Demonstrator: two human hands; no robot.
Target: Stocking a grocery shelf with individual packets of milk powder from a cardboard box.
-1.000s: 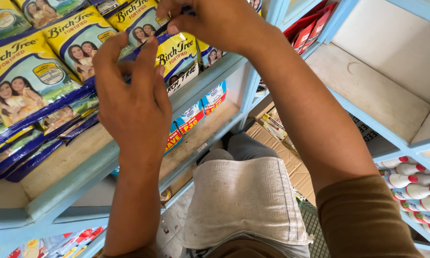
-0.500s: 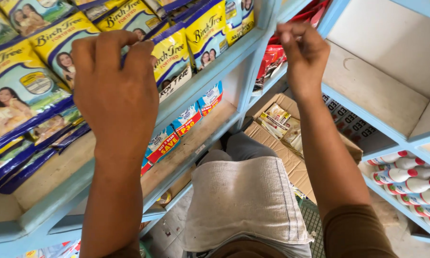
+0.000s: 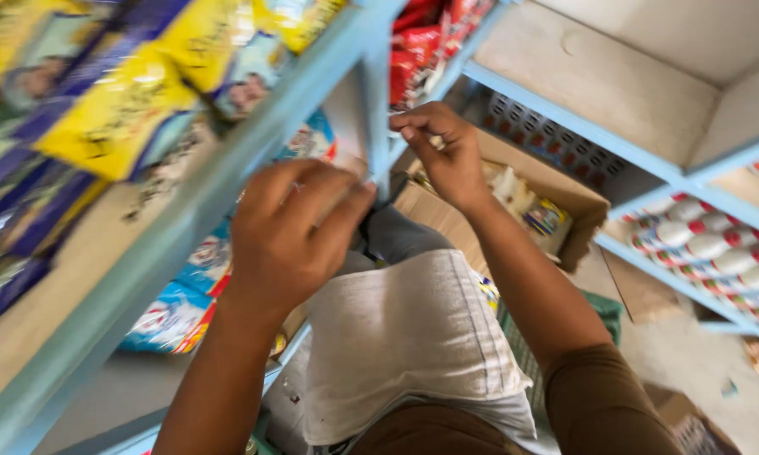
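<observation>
My left hand (image 3: pixel 295 236) is raised in front of the light blue shelf rail (image 3: pixel 219 181), fingers curled together, their tips against the blue upright post (image 3: pixel 378 126). Nothing shows inside it. My right hand (image 3: pixel 447 156) is just right of that post, fingers bent in a pinch close to it; I see nothing held. Yellow and blue packets (image 3: pixel 135 101) stand blurred on the shelf above my left hand. Red packets (image 3: pixel 417 38) fill the shelf bay above my right hand.
Blue and white packs (image 3: pixel 185 286) lie on the lower shelf. An open cardboard box (image 3: pixel 565 202) with goods sits on the floor behind my right hand. White bottles with red caps (image 3: pixel 708 244) lie on a right-hand shelf. A white cloth (image 3: pixel 413 337) covers my lap.
Both hands came down from the packets and together at the upright post. The camera swung and tilted, and the picture is now blurred.
</observation>
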